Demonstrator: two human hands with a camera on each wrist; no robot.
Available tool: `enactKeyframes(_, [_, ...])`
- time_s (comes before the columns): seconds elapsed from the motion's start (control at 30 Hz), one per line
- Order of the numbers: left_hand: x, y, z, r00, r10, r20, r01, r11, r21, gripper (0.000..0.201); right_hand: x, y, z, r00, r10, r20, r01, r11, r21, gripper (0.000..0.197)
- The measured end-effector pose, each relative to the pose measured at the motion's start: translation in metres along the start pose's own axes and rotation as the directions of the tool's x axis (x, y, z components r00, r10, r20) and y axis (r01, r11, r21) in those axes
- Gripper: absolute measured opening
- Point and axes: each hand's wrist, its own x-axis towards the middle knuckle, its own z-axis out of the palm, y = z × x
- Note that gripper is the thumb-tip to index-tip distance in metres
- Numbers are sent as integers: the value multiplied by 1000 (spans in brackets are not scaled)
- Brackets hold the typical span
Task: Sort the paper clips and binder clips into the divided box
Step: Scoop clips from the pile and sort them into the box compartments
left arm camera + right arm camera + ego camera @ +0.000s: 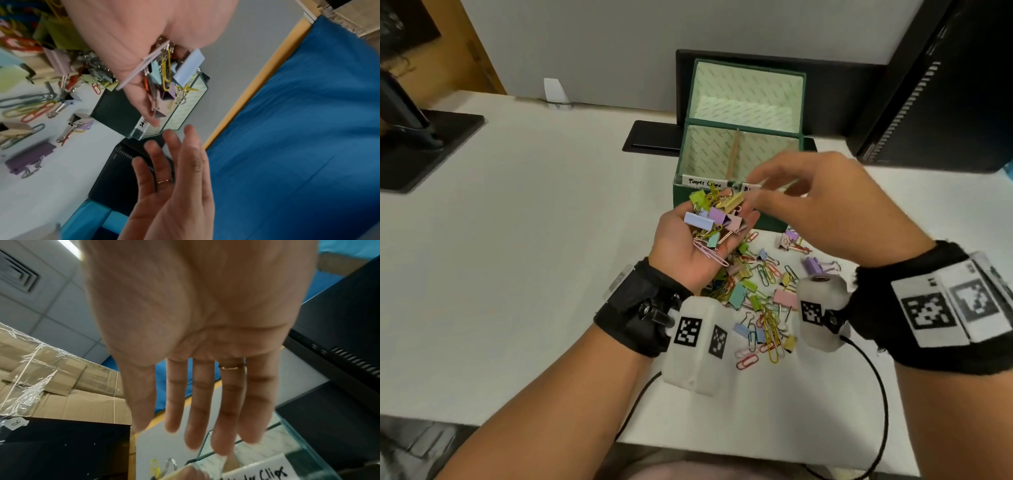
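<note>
Your left hand (698, 240) cups a mixed heap of clips (714, 216) just in front of the divided box (743, 164) — your right hand (822, 209), fingers spread and empty, hovers nearer, over the box's front rim.

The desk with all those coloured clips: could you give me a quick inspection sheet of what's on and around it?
Surface: white desk, bare at left.
Job's things: green divided box open, both front compartments look empty; label reads "Paper Clips". Loose pile of clips lies in front of it.
Clutter: black monitor stand at left, black pad behind the box.
Hands: left hand palm up, cupping a handful of clips; right hand open, fingers spread over the box front.
Cables: black cable runs from the right wrist.
Surroundings: grey wall, dark computer tower at right.
</note>
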Motion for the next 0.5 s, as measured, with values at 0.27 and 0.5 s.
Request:
enactKeyframes(0.27, [3,-5,-11,1000,9,-16,-8,998,66,48,-9,7,38,990,136,41,-133,989,-71,27])
enactKeyframes(0.5, [2,-9,-9,999,31,-44,-29,998,52,47,-8,9,38,975,203,-94,-197,978,70,8])
